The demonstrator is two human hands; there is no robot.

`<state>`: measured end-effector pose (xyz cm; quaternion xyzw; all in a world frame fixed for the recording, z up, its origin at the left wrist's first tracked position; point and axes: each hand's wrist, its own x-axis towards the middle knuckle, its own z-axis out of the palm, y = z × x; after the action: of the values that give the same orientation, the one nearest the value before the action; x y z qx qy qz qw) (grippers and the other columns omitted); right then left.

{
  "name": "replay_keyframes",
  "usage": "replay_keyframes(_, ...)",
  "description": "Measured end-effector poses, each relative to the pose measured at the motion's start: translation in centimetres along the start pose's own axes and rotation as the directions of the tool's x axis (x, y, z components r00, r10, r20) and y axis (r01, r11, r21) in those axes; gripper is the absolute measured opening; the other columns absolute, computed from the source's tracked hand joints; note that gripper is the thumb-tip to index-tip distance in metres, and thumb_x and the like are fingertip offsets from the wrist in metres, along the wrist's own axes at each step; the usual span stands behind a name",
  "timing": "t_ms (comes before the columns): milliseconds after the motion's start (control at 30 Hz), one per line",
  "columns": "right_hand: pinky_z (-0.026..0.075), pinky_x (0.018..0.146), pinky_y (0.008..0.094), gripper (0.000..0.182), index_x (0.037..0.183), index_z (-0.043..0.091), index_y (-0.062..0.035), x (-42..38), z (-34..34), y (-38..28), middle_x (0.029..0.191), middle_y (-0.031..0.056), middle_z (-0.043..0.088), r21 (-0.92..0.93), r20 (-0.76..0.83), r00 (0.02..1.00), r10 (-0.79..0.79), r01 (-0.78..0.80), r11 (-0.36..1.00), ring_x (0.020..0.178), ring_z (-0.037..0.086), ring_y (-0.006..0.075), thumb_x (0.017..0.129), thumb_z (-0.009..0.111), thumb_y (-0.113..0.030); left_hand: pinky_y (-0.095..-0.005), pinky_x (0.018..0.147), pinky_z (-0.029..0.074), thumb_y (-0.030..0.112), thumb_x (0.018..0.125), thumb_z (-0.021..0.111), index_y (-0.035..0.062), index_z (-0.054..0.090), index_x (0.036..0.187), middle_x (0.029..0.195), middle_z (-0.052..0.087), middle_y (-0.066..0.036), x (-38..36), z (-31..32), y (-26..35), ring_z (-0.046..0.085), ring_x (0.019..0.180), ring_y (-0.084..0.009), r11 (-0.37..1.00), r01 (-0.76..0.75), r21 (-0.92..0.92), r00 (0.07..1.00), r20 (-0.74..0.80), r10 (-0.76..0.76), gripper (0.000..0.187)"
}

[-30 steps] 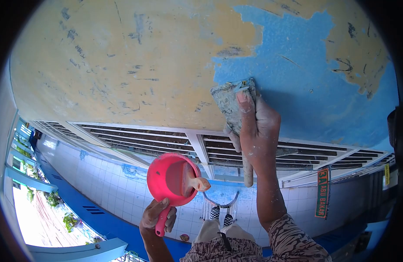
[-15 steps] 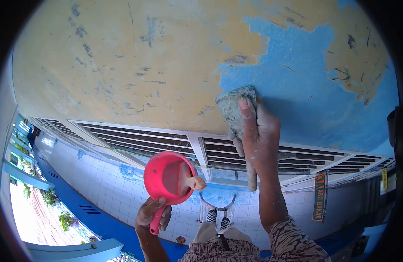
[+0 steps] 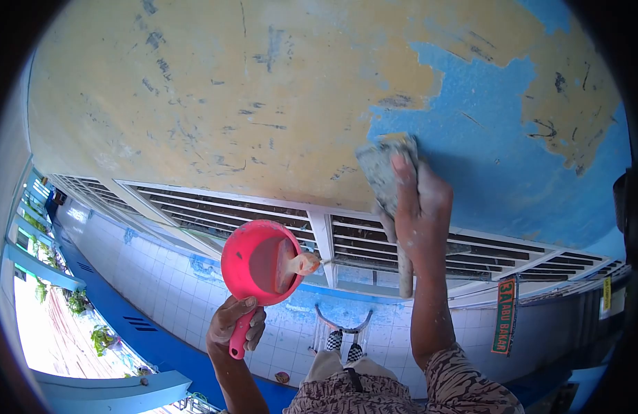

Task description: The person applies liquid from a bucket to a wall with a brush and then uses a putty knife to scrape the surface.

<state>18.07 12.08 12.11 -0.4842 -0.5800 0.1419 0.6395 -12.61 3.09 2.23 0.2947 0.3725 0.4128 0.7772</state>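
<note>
My left hand [image 3: 236,324] is closed round the handle of a red plastic dipper [image 3: 238,252], held out below the wall. Inside the dipper is liquid, and a tool with a pale, stubby handle [image 3: 304,264] leans over its rim; its other end is partly hidden. My right hand [image 3: 424,207] grips a broad putty knife [image 3: 381,169] caked with grey-green residue, thumb on its blade. The knife's handle hangs down beside my wrist. The blade lies against the painted wall [image 3: 215,103], where the tan coat meets a bare blue patch [image 3: 464,117].
Slatted vents [image 3: 229,214] in white frames run under the wall. Below me are a metal stand [image 3: 343,324], my checkered shoes and a white tiled floor [image 3: 174,290]. A green sign [image 3: 503,317] hangs at right. Blue railing [image 3: 112,390] and plants border the left.
My right hand and the putty knife shift slightly right in view, as does the wall pattern. The dipper in my left hand rises a little and moves left.
</note>
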Motion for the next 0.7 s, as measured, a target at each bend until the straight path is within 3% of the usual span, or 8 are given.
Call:
replay_keyframes(133,0.046,0.053,0.0378,0.036,0.092,0.061,0.0069,0.3,-0.1,-0.5,0.062,0.0194,0.057,-0.023,0.049,0.99,0.131,-0.13,0.991,0.056,0.059,0.0192,0.106,0.053,-0.025,-0.027,0.029,0.043,0.026,0.099,0.057,-0.0008,0.052,0.073,0.047,0.048,-0.009,-0.5,0.0,-0.4,0.046,0.029,-0.0173,0.999,0.043,-0.009,0.998,-0.036,-0.044,0.037)
replay_keyframes(233,0.044,0.052,0.0377,0.037,0.088,0.061,0.0066,-0.8,-1.0,-1.2,0.06,0.0191,0.055,0.036,0.027,0.957,0.289,-0.289,0.957,0.052,0.056,0.0183,0.106,0.053,-0.025,-0.0263,0.03,0.042,0.025,0.097,0.06,-0.0002,0.053,0.078,0.049,0.049,-0.008,-1.0,-0.6,-0.9,0.049,0.031,-0.018,0.999,0.036,-0.036,0.999,0.019,-0.035,0.032)
replay_keyframes(267,0.045,0.052,0.0373,0.034,0.087,0.061,0.0067,-0.5,-1.0,-0.4,0.06,0.0197,0.055,-0.061,0.041,0.994,0.097,-0.094,0.994,0.049,0.056,0.023,0.105,0.055,-0.022,-0.0263,0.03,0.042,0.025,0.097,0.06,-0.0002,0.053,0.078,0.049,0.049,-0.008,-0.9,-0.7,-1.1,0.049,0.031,-0.018,0.999,0.029,-0.046,0.999,0.023,-0.028,0.032)
replay_keyframes(400,0.043,0.049,0.0387,0.031,0.078,0.057,0.0042,1.8,0.9,-1.1,0.061,0.0208,0.057,-0.098,0.092,0.994,0.057,-0.048,0.994,0.048,0.051,0.0358,0.101,0.059,-0.017,-0.026,0.029,0.041,0.026,0.097,0.06,-0.0002,0.053,0.077,0.049,0.049,-0.008,-1.2,-0.8,-1.3,0.048,0.03,-0.0184,0.998,0.04,-0.04,0.999,-0.014,-0.04,0.033)
replay_keyframes(500,0.041,0.048,0.0395,0.036,0.073,0.053,0.003,-0.9,-1.0,1.4,0.057,0.0193,0.053,-0.077,0.048,0.998,0.042,-0.038,0.996,0.046,0.048,0.0335,0.102,0.059,-0.018,-0.0258,0.029,0.041,0.026,0.097,0.06,-0.0004,0.053,0.078,0.049,0.049,-0.008,-1.5,-1.3,-1.6,0.048,0.031,-0.0182,0.999,0.027,-0.043,1.0,-0.016,-0.027,0.033)
replay_keyframes(533,0.042,0.048,0.0398,0.037,0.074,0.054,0.0033,-1.6,-1.4,1.9,0.055,0.0179,0.052,-0.116,0.059,0.989,0.136,-0.128,0.985,0.046,0.055,0.0312,0.102,0.058,-0.019,-0.0259,0.029,0.041,0.026,0.097,0.06,-0.0006,0.053,0.079,0.049,0.048,-0.008,-1.4,-1.6,-1.7,0.049,0.031,-0.0181,0.999,0.02,-0.047,1.0,0.004,-0.019,0.033)
replay_keyframes(633,0.044,0.047,0.0389,0.037,0.076,0.055,0.0034,-1.4,-1.1,1.5,0.055,0.017,0.054,-0.194,0.104,0.99,0.099,-0.078,0.978,0.048,0.061,0.0276,0.103,0.057,-0.021,-0.0274,0.03,0.044,0.025,0.098,0.057,0.0003,0.052,0.073,0.048,0.05,-0.009,-1.6,-1.7,-1.7,0.049,0.03,-0.0192,0.996,0.042,-0.085,0.999,-0.029,-0.044,0.036)
replay_keyframes(700,0.043,0.046,0.0379,0.036,0.077,0.055,0.0034,-1.2,-1.2,1.1,0.055,0.017,0.054,-0.107,0.111,0.98,0.164,-0.152,0.983,0.049,0.063,0.0276,0.103,0.057,-0.022,-0.0273,0.029,0.044,0.024,0.099,0.056,0.001,0.051,0.073,0.048,0.049,-0.009,-1.1,-1.1,-1.7,0.048,0.03,-0.0189,0.995,0.058,-0.078,0.997,-0.048,-0.062,0.035)
